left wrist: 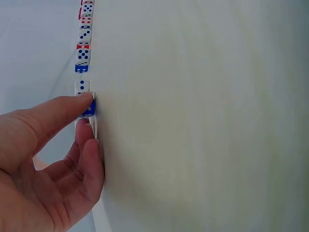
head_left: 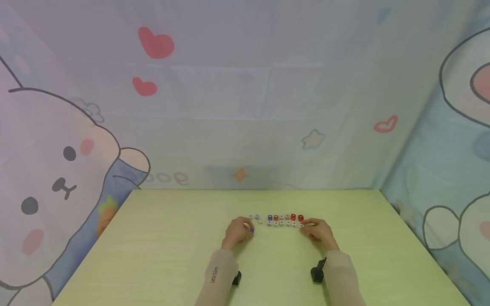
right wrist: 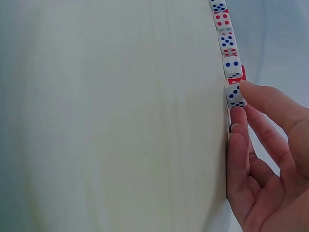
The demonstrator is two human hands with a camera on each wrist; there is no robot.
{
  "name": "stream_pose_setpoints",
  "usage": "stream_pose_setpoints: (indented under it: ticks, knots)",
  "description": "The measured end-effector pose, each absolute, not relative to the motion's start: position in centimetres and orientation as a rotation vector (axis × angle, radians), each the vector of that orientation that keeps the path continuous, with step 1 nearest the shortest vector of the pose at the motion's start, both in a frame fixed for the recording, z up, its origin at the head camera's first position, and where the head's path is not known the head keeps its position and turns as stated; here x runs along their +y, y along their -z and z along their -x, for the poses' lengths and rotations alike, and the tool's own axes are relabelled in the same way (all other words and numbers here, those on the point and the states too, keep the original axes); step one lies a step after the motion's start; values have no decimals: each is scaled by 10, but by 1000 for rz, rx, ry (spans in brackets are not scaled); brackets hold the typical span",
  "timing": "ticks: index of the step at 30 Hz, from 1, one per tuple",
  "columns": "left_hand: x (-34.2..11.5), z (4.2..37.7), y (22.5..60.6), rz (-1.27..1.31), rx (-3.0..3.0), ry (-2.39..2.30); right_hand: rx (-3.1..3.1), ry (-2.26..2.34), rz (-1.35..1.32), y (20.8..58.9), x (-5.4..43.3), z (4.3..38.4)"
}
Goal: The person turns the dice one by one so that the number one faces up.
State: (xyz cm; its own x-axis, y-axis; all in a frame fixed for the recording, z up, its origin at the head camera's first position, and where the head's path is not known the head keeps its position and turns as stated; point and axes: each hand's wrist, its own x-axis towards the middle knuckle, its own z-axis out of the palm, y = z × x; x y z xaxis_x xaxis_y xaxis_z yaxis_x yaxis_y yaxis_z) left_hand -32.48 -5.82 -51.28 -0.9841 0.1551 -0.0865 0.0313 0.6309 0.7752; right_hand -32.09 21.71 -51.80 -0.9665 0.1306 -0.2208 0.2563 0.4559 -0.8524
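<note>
My left hand [head_left: 236, 231] pinches a blue die [left wrist: 90, 109] between thumb and fingers, low over the table. Just beyond it lie three loose white dice, one being the white die [head_left: 260, 221] nearest the rows. At the right, my right hand [head_left: 318, 230] has thumb and fingertips on a white die with blue pips [right wrist: 235, 95], at the end of the front row. That row is of white dice [head_left: 281, 223]. Behind it runs a second row with a blue die [head_left: 269, 217] at its left end, white ones in the middle and red dice [head_left: 293, 216] toward the right.
The pale wooden table [head_left: 172, 255] ends at a printed cloth backdrop [head_left: 245, 127] behind the dice, and more cloth hangs at both sides. A black wrist camera [head_left: 317, 274] is worn beside the right sleeve; another sits by the left sleeve.
</note>
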Motion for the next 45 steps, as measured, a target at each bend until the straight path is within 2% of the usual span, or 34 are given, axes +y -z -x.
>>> stream_pose_setpoints:
  ticks: [45]
  knots:
    - [-59, 328, 510, -118, 2729, -1226, 2553, 1452, -338, 510, 219, 323]
